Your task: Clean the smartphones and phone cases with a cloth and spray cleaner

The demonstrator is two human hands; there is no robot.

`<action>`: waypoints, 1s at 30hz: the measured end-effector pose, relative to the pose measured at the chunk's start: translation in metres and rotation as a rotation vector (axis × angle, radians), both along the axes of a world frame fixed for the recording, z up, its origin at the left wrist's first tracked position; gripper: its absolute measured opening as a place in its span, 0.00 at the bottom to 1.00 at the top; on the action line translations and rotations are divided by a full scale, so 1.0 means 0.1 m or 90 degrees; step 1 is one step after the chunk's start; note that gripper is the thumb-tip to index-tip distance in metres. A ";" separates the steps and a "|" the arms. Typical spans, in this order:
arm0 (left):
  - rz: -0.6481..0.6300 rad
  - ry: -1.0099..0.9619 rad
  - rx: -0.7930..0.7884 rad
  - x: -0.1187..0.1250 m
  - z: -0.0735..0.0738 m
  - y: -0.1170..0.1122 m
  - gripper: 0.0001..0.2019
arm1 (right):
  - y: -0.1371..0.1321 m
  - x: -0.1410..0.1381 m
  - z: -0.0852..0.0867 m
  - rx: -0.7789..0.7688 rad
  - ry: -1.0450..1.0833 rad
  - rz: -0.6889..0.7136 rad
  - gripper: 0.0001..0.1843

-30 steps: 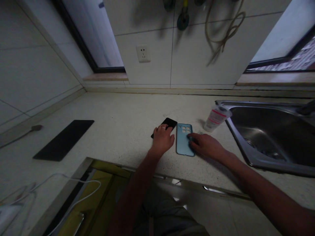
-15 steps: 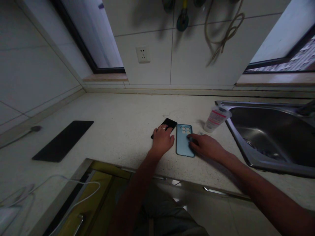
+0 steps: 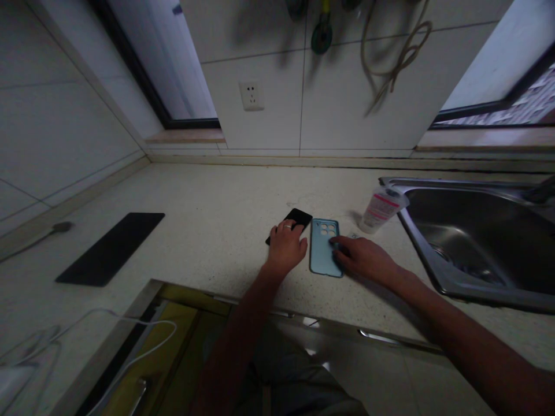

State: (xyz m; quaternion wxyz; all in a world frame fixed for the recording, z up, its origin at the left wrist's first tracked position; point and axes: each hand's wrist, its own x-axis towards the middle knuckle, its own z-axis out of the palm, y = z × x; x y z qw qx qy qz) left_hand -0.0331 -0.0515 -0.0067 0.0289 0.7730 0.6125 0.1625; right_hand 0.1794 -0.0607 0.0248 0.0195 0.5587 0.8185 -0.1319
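A black phone (image 3: 296, 218) lies on the pale speckled countertop (image 3: 217, 219), and my left hand (image 3: 286, 245) rests flat on its near end with fingers laid over it. Right beside it lies a light blue phone case (image 3: 322, 253) with camera cut-outs at its far end. My right hand (image 3: 362, 257) lies on the counter at the case's right edge, its fingertips touching the case. Whether the fingers curl under the case's edge is too dim to tell.
A small white bottle with a pink label (image 3: 380, 209) leans by the steel sink (image 3: 477, 237) at the right. A black flat slab (image 3: 110, 247) lies at the left, a white cable (image 3: 130, 323) at the lower left. Behind are a tiled wall with a socket (image 3: 251, 95).
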 end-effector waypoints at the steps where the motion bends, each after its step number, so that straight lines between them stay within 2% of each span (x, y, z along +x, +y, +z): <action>1: 0.000 0.000 -0.002 0.00 0.00 0.00 0.19 | 0.00 0.00 0.00 0.002 -0.001 0.001 0.24; 14: 0.002 0.006 -0.010 0.01 0.05 -0.02 0.19 | -0.01 0.00 -0.02 0.005 -0.003 0.001 0.23; 30: 0.001 -0.002 -0.004 0.00 0.02 -0.01 0.19 | 0.00 0.01 -0.02 0.003 -0.007 0.003 0.23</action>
